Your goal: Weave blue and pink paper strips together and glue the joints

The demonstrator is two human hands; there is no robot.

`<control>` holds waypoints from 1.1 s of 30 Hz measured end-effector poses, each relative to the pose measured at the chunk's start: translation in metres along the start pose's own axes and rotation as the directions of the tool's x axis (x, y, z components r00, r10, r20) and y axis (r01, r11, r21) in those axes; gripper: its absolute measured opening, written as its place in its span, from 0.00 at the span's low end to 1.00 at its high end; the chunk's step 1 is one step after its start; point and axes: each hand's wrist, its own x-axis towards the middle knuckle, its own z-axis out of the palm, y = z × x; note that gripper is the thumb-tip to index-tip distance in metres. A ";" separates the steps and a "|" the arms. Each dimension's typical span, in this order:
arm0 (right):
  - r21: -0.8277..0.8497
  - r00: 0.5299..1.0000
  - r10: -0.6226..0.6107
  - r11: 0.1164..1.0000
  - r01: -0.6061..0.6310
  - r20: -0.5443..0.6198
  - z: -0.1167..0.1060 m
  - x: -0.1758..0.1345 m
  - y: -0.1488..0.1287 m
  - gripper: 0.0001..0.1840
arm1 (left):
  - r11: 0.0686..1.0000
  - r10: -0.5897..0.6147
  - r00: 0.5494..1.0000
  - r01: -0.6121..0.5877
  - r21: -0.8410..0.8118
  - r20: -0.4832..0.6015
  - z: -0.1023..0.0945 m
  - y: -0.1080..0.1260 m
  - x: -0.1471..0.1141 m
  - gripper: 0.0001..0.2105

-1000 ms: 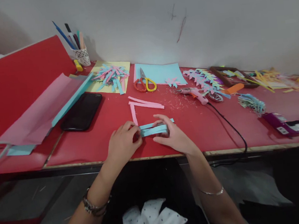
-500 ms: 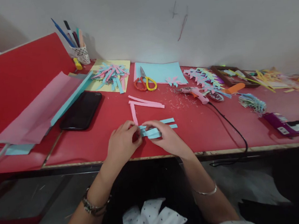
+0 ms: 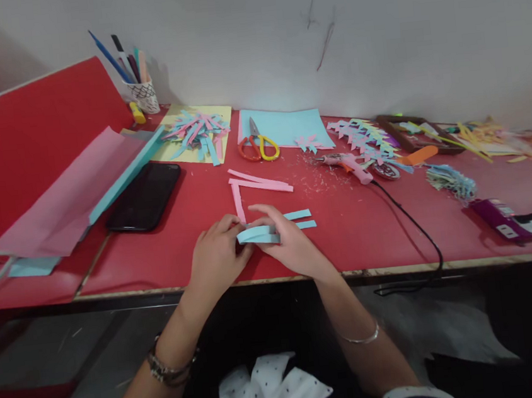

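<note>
Near the front of the red table, a folded light-blue paper strip (image 3: pixel 259 234) is between my two hands. My left hand (image 3: pixel 217 248) pinches its left end, fingers closed. From the other side my right hand (image 3: pixel 292 240) grips the strip's right part, its index finger reaching over the top. More blue strip ends (image 3: pixel 305 224) stick out to the right behind my right hand, lying on the table. Just beyond my fingertips lie pink paper strips (image 3: pixel 262 185), one running down toward my left hand. The exact fold is partly hidden by my fingers.
Scissors (image 3: pixel 256 146) rest on blue paper sheets (image 3: pixel 286 124) at the back. A pink glue gun (image 3: pixel 348 165) with a black cord lies to the right. At left are a black phone (image 3: pixel 144 196) and a pen cup (image 3: pixel 145 96). Cut strips (image 3: pixel 197 130) are heaped on yellow paper.
The blue strip's folded end has swung left, toward my left hand. My right index finger has lifted and stretched over the strip. My left hand has barely moved.
</note>
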 end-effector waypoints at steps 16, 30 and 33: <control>-0.718 0.966 -0.018 0.672 -0.180 -0.259 -0.041 -0.026 0.011 0.10 | 0.999 -0.010 0.999 0.012 0.051 -0.040 0.000 0.002 0.000 0.18; -0.807 0.977 -0.069 0.577 -0.128 -0.204 -0.043 -0.019 0.013 0.11 | 0.999 0.004 1.000 -0.003 0.034 -0.028 0.000 0.002 0.000 0.15; -0.849 0.977 -0.110 0.519 -0.098 -0.180 -0.043 -0.018 0.011 0.12 | 1.000 0.011 1.000 -0.010 0.029 -0.028 0.000 0.001 -0.001 0.15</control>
